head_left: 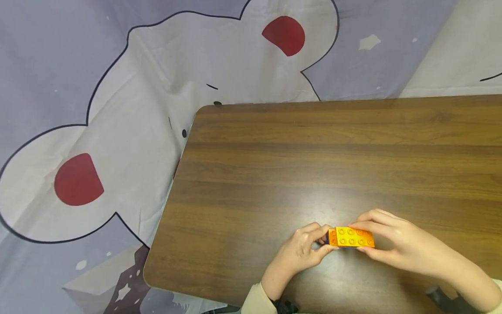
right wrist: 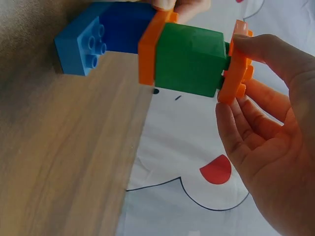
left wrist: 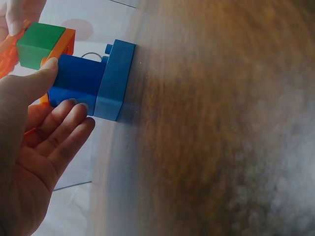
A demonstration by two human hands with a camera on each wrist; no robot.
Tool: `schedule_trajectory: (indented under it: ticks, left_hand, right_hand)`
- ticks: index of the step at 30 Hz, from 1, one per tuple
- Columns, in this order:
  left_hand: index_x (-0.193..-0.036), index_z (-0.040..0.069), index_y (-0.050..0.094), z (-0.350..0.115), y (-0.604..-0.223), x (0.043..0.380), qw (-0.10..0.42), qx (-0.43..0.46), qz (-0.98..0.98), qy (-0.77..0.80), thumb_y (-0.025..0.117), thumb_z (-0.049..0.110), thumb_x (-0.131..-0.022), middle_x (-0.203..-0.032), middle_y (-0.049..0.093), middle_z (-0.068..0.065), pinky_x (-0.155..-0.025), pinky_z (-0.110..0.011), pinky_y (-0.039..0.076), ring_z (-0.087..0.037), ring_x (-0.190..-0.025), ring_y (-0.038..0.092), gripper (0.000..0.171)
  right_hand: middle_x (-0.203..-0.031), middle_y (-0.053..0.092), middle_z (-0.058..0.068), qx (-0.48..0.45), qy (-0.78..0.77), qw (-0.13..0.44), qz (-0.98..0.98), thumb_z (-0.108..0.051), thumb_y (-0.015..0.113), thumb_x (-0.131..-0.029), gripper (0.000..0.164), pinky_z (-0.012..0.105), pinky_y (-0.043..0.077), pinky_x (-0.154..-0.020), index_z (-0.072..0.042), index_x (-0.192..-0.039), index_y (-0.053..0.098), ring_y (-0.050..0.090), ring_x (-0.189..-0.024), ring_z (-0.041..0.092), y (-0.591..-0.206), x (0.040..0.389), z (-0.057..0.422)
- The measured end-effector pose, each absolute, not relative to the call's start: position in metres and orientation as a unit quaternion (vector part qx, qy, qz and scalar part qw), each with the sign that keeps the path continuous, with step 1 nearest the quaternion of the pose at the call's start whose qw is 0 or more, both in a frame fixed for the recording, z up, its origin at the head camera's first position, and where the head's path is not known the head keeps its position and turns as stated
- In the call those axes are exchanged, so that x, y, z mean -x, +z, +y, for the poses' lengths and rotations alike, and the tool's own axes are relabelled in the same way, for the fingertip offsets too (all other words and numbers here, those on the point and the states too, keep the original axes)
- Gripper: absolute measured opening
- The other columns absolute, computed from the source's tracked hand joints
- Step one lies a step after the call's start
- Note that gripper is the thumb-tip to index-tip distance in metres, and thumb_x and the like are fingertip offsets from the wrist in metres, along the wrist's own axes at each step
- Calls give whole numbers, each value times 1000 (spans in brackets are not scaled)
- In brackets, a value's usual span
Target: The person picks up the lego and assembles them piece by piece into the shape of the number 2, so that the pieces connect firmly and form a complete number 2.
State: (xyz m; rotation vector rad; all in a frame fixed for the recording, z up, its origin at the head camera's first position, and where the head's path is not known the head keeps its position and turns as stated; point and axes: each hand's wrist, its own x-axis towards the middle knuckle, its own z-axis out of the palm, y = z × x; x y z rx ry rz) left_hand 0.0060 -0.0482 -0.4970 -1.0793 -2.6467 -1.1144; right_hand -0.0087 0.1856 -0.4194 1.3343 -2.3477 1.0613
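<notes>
A tower of toy building bricks stands upright on the table, between both hands. From the bottom it has a light blue brick (right wrist: 74, 44), a dark blue brick (left wrist: 76, 78), an orange plate (right wrist: 150, 51), a green brick (right wrist: 189, 59) and a studded orange plate (head_left: 354, 237) on top. My left hand (head_left: 300, 248) grips the tower around the dark blue brick and lower orange plate, thumb on one side. With thumb and fingers, my right hand (head_left: 396, 240) pinches the top orange plate by its edges. Green studs show in a narrow gap beneath that plate.
The brown wooden table (head_left: 251, 174) reaches away to the back and right. A pale cloth (head_left: 137, 100) with a cartoon print hangs behind and left of it. A dark object (head_left: 441, 296) lies under the right forearm near the front.
</notes>
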Motion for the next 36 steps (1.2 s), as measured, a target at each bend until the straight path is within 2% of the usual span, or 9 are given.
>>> schedule_trajectory:
  ticks: [4, 8, 12, 20, 28, 30, 32, 36]
  left_hand:
    - [-105, 8, 65, -48, -497, -5, 30, 350, -861, -368, 71, 25, -83, -81, 59, 2, -67, -2, 43, -2, -73, 58, 28]
    - [-107, 8, 65, -48, -497, -5, 32, 353, -862, -363, 71, 25, -83, -82, 59, 3, -66, -2, 43, -1, -73, 58, 30]
    - [-109, 7, 65, -48, -497, -5, 40, 359, -863, -354, 71, 26, -83, -83, 59, 3, -66, -2, 43, 1, -74, 57, 32]
    - [-111, 8, 64, -47, -496, -5, 32, 356, -862, -360, 70, 26, -84, -83, 60, 3, -66, -2, 43, 1, -73, 58, 33]
    - [-112, 6, 65, -48, -496, -5, 29, 354, -856, -376, 71, 25, -83, -82, 60, 2, -67, -2, 43, -3, -72, 59, 35]
    - [-111, 6, 65, -48, -496, -5, 36, 357, -859, -366, 71, 25, -83, -82, 60, 2, -66, -2, 43, -1, -72, 59, 34]
    - [-110, 7, 65, -47, -496, -5, 42, 357, -863, -355, 71, 25, -83, -82, 59, 3, -66, -2, 43, 0, -72, 58, 34]
    - [-110, 9, 65, -49, -495, -6, 41, 360, -868, -339, 69, 28, -85, -83, 59, 5, -65, -1, 42, 3, -74, 56, 32]
  right_hand:
    - [-103, 59, -7, -453, 357, 111, -810, -40, 55, -91, 38, 8, 39, -83, -9, -109, 66, 50, -93, 3, -421, 7, 185]
    - [-103, 57, -10, -444, 348, 92, -821, -38, 62, -89, 35, 9, 39, -82, -10, -111, 65, 49, -93, 2, -419, 6, 186]
    - [-102, 55, -12, -436, 345, 72, -828, -30, 72, -81, 36, 9, 39, -79, -11, -112, 65, 48, -91, 1, -419, 5, 188]
    - [-96, 57, -8, -451, 379, 116, -800, -32, 69, -83, 38, 11, 39, -75, -5, -109, 67, 49, -86, 4, -425, 6, 187]
    - [-98, 55, -14, -427, 348, 73, -832, -19, 78, -72, 45, 11, 39, -75, -10, -114, 66, 47, -89, 0, -420, 2, 188]
    - [-98, 54, -14, -424, 346, 69, -834, -20, 77, -74, 44, 11, 39, -75, -10, -115, 65, 47, -89, 0, -420, 2, 188]
    - [-98, 55, -13, -427, 347, 76, -831, -26, 72, -81, 39, 11, 39, -75, -9, -115, 65, 47, -89, 0, -421, 1, 187]
    - [-97, 57, -8, -443, 354, 127, -813, -37, 54, -93, 39, 11, 39, -73, -5, -111, 66, 47, -88, 2, -426, 2, 183]
